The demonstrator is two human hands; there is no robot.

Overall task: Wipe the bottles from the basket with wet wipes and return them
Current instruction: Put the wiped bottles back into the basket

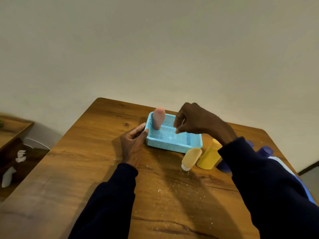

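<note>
A light blue mesh basket (174,144) stands on the wooden table (96,166). A pink bottle (158,118) stands upright in its far left corner. My left hand (133,145) rests against the basket's left wall, thumb tip on the near left rim. Over the basket's middle hovers my right hand (195,120), fingers loosely curled downward and holding nothing that I can see. Just outside the basket's near right corner stand a tan bottle (191,158), tilted with its white cap down, and a yellow bottle (209,157).
Dark purple bottles (265,150) stand partly hidden behind my right sleeve. A white and blue pack (284,167) lies at the table's right edge. Pale specks dot the near tabletop. A low wooden shelf (13,130) sits at the left, with white items below it.
</note>
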